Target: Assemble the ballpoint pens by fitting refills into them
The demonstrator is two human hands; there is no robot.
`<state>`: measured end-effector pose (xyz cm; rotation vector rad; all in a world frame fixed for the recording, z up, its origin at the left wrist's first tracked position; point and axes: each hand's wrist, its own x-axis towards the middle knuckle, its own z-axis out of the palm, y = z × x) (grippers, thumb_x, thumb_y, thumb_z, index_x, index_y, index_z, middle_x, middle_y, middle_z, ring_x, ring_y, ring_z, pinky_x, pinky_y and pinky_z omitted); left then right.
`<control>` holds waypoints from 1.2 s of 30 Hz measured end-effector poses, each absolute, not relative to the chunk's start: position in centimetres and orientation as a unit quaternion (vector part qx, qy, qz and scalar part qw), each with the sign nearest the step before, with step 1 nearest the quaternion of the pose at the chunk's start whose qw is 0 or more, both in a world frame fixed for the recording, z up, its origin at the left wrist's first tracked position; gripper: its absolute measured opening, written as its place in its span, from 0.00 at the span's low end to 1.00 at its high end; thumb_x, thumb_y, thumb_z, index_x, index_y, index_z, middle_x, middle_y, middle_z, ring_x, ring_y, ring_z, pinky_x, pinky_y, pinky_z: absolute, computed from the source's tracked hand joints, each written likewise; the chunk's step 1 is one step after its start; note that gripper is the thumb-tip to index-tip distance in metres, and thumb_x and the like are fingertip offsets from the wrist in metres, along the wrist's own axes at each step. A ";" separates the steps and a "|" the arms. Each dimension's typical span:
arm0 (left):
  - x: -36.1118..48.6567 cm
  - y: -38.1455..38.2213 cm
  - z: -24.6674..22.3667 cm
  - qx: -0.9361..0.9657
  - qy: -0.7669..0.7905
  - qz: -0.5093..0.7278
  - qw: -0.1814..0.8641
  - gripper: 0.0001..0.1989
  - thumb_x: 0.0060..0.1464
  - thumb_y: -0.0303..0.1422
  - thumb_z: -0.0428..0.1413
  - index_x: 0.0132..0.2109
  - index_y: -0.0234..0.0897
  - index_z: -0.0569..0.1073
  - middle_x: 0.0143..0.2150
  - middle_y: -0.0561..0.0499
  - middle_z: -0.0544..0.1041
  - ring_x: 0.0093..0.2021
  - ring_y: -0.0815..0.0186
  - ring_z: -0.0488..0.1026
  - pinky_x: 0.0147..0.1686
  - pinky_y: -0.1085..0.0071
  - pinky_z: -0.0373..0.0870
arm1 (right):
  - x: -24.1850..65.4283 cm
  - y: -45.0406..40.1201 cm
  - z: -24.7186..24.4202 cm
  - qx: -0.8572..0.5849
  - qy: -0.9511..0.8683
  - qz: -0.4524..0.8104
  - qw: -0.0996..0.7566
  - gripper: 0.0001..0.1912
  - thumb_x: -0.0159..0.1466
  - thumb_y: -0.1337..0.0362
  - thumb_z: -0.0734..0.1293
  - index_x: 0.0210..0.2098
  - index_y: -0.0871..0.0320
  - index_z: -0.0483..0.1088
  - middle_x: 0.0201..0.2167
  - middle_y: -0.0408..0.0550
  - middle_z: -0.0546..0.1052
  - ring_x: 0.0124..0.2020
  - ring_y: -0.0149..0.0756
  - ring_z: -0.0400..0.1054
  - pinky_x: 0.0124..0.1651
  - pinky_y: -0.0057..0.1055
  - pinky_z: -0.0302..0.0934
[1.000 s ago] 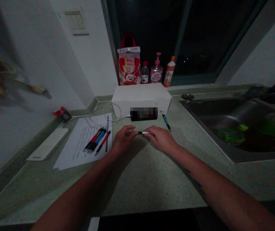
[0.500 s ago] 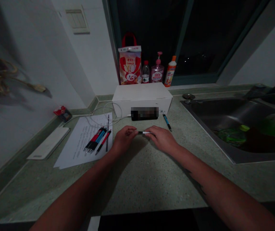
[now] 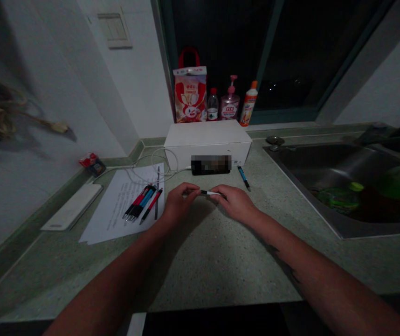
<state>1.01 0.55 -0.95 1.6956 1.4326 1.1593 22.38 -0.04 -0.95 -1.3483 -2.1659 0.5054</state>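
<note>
A black-and-white pen (image 3: 210, 192) spans the gap between my two hands, just above the counter. My left hand (image 3: 180, 201) pinches its dark end with thumb and fingertips. At the white end, my right hand (image 3: 235, 201) has its fingers closed on the pen, and they hide its tip. To the left, several red, blue and black pens (image 3: 142, 204) lie bunched on printed paper sheets (image 3: 98, 223). A blue pen (image 3: 244, 178) rests on the counter beyond my right hand. Behind the hands a phone (image 3: 210, 166) leans against a white box (image 3: 207, 134).
A metal sink (image 3: 305, 196) with green items in it is set into the counter (image 3: 221, 270) on the right. A white cable (image 3: 175, 172) runs to the phone. On the left lies a flat white case (image 3: 74, 207). Bottles (image 3: 230, 105) and a red bag (image 3: 190, 98) stand behind the box.
The pen has tilted slightly, its right end a little lower. Both hands keep their hold, and the things on the counter have stayed in place.
</note>
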 end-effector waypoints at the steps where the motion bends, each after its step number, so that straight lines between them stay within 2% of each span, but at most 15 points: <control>1: 1.0 0.6 -1.0 0.639 0.548 0.443 0.308 0.05 0.53 0.35 0.61 0.36 0.39 0.79 0.37 0.49 0.83 0.39 0.60 0.78 0.45 0.63 0.72 | 22.4 0.0 -0.9 -0.504 -0.800 0.182 0.270 0.09 0.69 0.60 0.66 0.46 0.52 0.76 0.43 0.47 0.82 0.43 0.42 0.75 0.44 0.35 0.64; 7: 0.8 0.9 -1.1 0.619 0.560 0.444 0.325 0.06 0.53 0.36 0.61 0.36 0.39 0.79 0.33 0.51 0.81 0.37 0.62 0.77 0.42 0.64 0.72 | 22.9 0.2 -0.9 -0.509 -0.794 0.158 0.293 0.08 0.70 0.60 0.64 0.43 0.53 0.76 0.39 0.46 0.81 0.39 0.39 0.74 0.40 0.33 0.62; 14: 0.8 0.7 -0.7 0.624 0.547 0.446 0.335 0.05 0.52 0.36 0.61 0.34 0.39 0.78 0.34 0.52 0.81 0.37 0.62 0.77 0.43 0.64 0.72 | 23.1 0.4 -1.1 -0.507 -0.780 0.185 0.316 0.09 0.69 0.59 0.65 0.42 0.53 0.77 0.38 0.47 0.82 0.39 0.40 0.74 0.42 0.35 0.63; 18: 0.9 0.7 -1.2 0.615 0.547 0.454 0.340 0.06 0.53 0.36 0.61 0.37 0.39 0.76 0.35 0.51 0.80 0.38 0.62 0.76 0.41 0.65 0.72 | 23.1 1.1 -1.4 -0.516 -0.705 0.251 0.417 0.11 0.62 0.59 0.70 0.44 0.55 0.76 0.39 0.49 0.81 0.37 0.39 0.74 0.42 0.38 0.67; 22: 1.2 0.4 -1.1 0.631 0.511 0.446 0.376 0.05 0.52 0.33 0.61 0.35 0.39 0.73 0.33 0.51 0.78 0.36 0.63 0.76 0.41 0.66 0.73 | 23.0 2.0 -1.7 -0.483 -0.567 0.406 0.530 0.21 0.56 0.55 0.74 0.46 0.54 0.71 0.28 0.42 0.77 0.29 0.37 0.73 0.34 0.38 0.71; 25: 1.5 -0.3 -0.7 0.679 0.455 0.396 0.419 0.05 0.51 0.32 0.62 0.32 0.38 0.72 0.32 0.52 0.77 0.35 0.64 0.75 0.42 0.65 0.72 | 22.7 2.0 -1.5 -0.430 -0.512 0.475 0.572 0.25 0.54 0.54 0.76 0.47 0.52 0.69 0.27 0.38 0.75 0.32 0.38 0.76 0.35 0.38 0.74; 29: 2.0 -1.2 -0.8 0.713 0.400 0.323 0.477 0.04 0.51 0.32 0.62 0.33 0.37 0.74 0.33 0.51 0.78 0.34 0.65 0.75 0.40 0.66 0.72 | 22.1 1.5 -1.3 -0.413 -0.476 0.527 0.570 0.30 0.54 0.54 0.77 0.52 0.51 0.66 0.30 0.38 0.77 0.34 0.40 0.79 0.34 0.38 0.76; 36: 2.4 -1.7 -1.8 0.722 0.388 0.280 0.499 0.05 0.51 0.33 0.62 0.32 0.36 0.76 0.31 0.51 0.77 0.33 0.65 0.73 0.37 0.68 0.71 | 21.9 1.3 -1.3 -0.410 -0.499 0.544 0.536 0.24 0.53 0.54 0.77 0.45 0.54 0.69 0.29 0.40 0.78 0.30 0.39 0.78 0.32 0.37 0.75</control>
